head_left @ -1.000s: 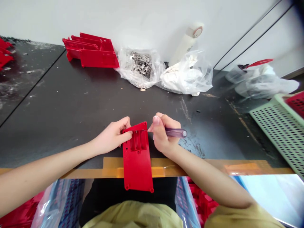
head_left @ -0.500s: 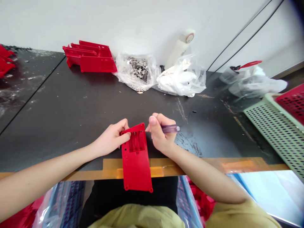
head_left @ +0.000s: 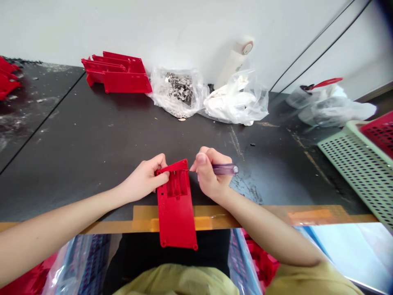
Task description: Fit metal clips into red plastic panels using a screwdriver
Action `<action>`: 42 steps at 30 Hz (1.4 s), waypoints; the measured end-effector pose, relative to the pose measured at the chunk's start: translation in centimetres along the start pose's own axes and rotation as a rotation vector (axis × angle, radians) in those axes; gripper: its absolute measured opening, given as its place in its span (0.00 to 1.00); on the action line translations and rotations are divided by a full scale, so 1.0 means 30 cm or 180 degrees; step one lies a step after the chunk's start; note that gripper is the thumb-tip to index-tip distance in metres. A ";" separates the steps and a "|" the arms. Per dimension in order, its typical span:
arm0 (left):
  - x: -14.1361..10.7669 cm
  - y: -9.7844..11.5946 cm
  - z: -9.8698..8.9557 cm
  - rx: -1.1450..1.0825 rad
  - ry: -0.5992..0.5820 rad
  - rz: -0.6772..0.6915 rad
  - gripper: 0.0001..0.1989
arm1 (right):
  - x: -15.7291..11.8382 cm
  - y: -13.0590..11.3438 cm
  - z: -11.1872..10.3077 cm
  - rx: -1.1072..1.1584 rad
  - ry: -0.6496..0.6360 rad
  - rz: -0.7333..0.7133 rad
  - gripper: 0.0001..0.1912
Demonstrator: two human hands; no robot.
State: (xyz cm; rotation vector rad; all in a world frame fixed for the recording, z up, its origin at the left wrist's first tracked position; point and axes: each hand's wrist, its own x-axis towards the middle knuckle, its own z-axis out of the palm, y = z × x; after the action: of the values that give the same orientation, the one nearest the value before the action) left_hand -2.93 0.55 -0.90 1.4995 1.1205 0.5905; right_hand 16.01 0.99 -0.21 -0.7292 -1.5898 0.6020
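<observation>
A red plastic housing (head_left: 177,219) with a recessed battery compartment lies over the table's taped front edge, its near end jutting out past it. My left hand (head_left: 146,177) grips its upper left corner, thumb at the compartment's edge. A small metal spring (head_left: 175,172) shows at the top of the compartment. In my right hand (head_left: 212,172), closed, is a screwdriver with a translucent purple handle (head_left: 226,169). Its thin shaft points left and reaches the compartment's upper right side; the tip is too small to make out.
Stacked red housings (head_left: 118,73) stand at the back left. Beside them are an open bag of small metal parts (head_left: 180,88), a bag of white material (head_left: 235,102) and a white bottle (head_left: 231,61). A green basket (head_left: 353,151) stands at right. Crates with red parts (head_left: 260,256) sit below the edge.
My right hand and the screwdriver have shifted slightly right, away from the compartment. My left hand and the red housing stay in place.
</observation>
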 end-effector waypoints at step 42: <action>0.001 -0.004 -0.004 0.0174 -0.0064 0.0158 0.08 | -0.013 0.047 0.036 -0.0061 -0.0073 0.0009 0.25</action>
State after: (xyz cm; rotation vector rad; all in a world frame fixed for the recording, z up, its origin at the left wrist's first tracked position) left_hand -3.06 0.64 -0.98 1.5808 1.0943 0.5819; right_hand 15.14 1.65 -1.65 -0.7412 -1.6177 0.5998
